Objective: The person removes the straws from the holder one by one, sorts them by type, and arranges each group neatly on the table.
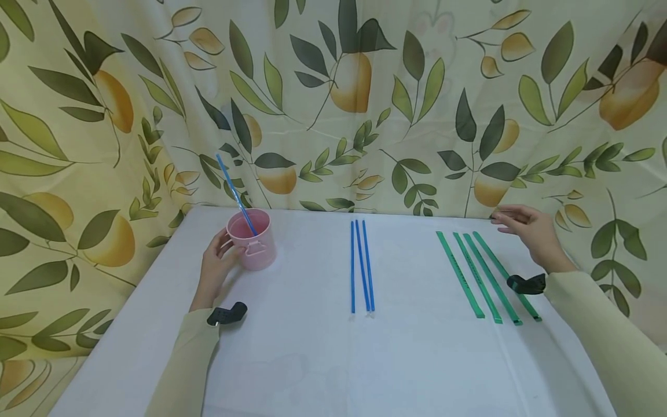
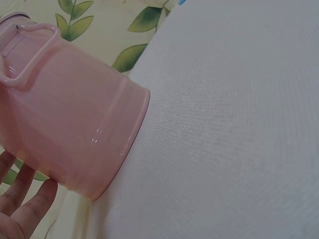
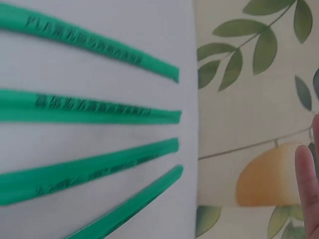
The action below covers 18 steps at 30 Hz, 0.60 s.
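Note:
My left hand (image 1: 216, 263) holds a small pink bucket (image 1: 263, 255) by its side, thumb in front and fingers behind. The bucket stands upright at the table's back left, a loop handle (image 2: 37, 57) showing on its wall. One blue wrapped straw (image 1: 234, 188) leans inside and rises above the rim. At the back right, my right hand (image 1: 537, 234) hovers near the table's far edge with fingers extended, holding nothing. Several green wrapped straws (image 1: 461, 275) lie side by side just left of it, printed with dark lettering in the right wrist view.
Three blue wrapped straws (image 1: 360, 266) lie in the middle of the white table (image 1: 312, 359), between the bucket and the green ones. A curtain (image 1: 323, 133) with leaves and fruit hangs right behind the back edge and along the left side.

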Tool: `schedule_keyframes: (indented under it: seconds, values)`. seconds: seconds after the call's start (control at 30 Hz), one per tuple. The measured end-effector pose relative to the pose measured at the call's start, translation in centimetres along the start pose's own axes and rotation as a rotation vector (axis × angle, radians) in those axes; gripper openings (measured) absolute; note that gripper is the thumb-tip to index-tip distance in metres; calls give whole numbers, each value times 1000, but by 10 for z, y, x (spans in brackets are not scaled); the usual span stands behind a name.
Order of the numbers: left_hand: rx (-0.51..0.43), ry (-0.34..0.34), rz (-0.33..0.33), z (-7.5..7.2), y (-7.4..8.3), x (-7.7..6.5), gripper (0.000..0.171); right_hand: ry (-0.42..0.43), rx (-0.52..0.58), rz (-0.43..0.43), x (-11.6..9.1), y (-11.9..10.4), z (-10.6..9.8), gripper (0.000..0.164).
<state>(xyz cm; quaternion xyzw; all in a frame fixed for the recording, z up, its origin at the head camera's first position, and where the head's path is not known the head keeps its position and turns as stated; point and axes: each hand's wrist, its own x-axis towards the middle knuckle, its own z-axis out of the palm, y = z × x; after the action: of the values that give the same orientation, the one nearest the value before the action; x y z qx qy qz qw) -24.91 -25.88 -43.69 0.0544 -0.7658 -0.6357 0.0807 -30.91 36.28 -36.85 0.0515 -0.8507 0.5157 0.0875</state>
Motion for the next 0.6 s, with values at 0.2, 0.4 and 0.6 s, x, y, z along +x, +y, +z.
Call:
schedule_keyframes:
  seconds: [0.2,0.4,0.6]
  values:
    - [27,18,10,-2,-13,6,76,-7,11,-30,7,-28,15,17]
    - [14,15,30,-3,-10,4,77,-45,102,-116,23,-51,42,19]
    - [15,9,35,-1,-13,7,78,-90,90,-132,37,-75,74,24]
